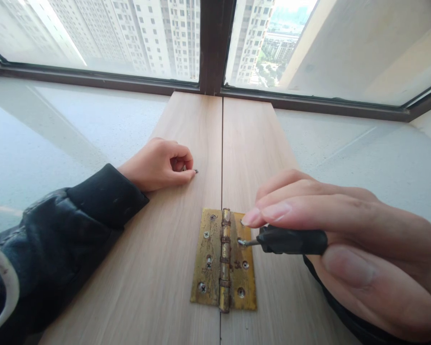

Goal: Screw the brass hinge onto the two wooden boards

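A worn brass hinge [225, 261] lies flat across the seam of two pale wooden boards. Screws with cross heads sit in its left leaf. My right hand [359, 239] is closed around a short screwdriver with a black handle [294, 240]. The screwdriver's tip meets a shiny screw [241, 242] in the right leaf's second hole from the top. Two lower holes in that leaf look bare, and my fingertip partly covers the top one. My left hand [165, 165] rests closed on the left board, pinching a small metal screw [196, 171] that pokes out past the fingertips.
The left board [158, 249] and right board [260, 148] run up to a dark window frame [215, 48]. A pale, glossy sill [93, 124] lies on both sides. Tall buildings show through the glass. A white curved object [3, 282] sits at the lower left edge.
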Tool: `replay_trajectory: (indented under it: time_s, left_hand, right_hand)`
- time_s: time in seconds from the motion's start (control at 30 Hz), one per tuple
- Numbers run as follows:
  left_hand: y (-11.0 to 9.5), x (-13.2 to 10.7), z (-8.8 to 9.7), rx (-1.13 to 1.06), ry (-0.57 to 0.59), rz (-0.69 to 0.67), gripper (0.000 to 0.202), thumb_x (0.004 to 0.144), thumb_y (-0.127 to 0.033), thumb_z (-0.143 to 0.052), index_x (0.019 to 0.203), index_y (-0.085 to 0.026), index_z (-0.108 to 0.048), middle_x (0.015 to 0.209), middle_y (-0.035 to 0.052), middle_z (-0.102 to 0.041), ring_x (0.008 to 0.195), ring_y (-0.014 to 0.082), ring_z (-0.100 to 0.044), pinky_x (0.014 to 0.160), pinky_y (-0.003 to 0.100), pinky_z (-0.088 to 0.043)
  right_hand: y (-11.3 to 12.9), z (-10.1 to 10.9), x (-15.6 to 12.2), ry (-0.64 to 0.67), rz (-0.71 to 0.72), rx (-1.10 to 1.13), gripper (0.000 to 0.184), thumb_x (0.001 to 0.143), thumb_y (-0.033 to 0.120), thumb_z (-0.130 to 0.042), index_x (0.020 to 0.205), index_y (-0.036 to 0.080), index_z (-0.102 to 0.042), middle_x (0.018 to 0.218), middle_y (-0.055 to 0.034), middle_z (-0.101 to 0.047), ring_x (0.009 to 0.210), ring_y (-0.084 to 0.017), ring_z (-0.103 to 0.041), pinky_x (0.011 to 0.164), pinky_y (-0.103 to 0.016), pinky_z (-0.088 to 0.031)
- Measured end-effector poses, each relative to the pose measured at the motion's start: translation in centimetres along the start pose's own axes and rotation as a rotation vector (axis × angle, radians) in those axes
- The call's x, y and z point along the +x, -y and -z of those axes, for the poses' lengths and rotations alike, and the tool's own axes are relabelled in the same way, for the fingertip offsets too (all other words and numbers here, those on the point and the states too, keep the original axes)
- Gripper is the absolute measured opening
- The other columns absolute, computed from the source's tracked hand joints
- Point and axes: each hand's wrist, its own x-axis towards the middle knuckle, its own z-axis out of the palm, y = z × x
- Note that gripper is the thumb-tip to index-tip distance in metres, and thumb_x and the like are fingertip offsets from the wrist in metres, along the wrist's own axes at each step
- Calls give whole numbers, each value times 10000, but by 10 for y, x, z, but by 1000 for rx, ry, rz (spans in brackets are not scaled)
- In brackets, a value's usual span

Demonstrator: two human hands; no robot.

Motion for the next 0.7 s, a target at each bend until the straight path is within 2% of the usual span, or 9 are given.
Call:
replay_trajectory:
  time_s: [0.13,0.23,0.37,0.5,0.7]
  left_hand:
    - [-1,0,1,-7,-7,-8,175,726,-316,-597,690,-153,-650,598,-16,-563,563,89,-495,577,228,-377]
    - [-1,0,1,-3,-17,-12,171,725,-313,-598,684,-154,-646,591,-18,-558,556,88,-489,575,228,-374]
    - [0,1,0,-5,-22,-12,164,722,-307,-601,680,-154,-644,594,-18,-563,559,88,-494,575,229,-372]
    - [-1,0,0,-19,-18,-15,159,722,-301,-597,692,-153,-647,599,-17,-570,562,87,-499,572,227,-373]
    - [-2,0,0,-21,-16,-9,141,718,-278,-602,700,-149,-657,592,-17,-571,562,88,-503,576,228,-375]
  right_hand:
    - [-2,9,-5,71,-86,7,198,854,333,-713,1002,227,-635,868,-20,-651,746,-178,-619,652,-354,-510]
    - [-5,9,-7,-21,-164,16,211,848,375,-727,907,234,-581,777,21,-618,650,-124,-590,596,-315,-489]
    - [-7,2,-4,-8,-56,44,166,841,288,-727,895,232,-580,725,27,-588,605,-115,-570,528,-294,-487]
    - [-3,4,1,114,5,2,173,858,199,-681,1014,232,-616,870,-27,-653,748,-154,-636,581,-296,-553]
    - [2,10,7,278,138,-36,247,837,77,-670,1067,168,-656,878,-110,-682,798,-180,-655,669,-319,-592]
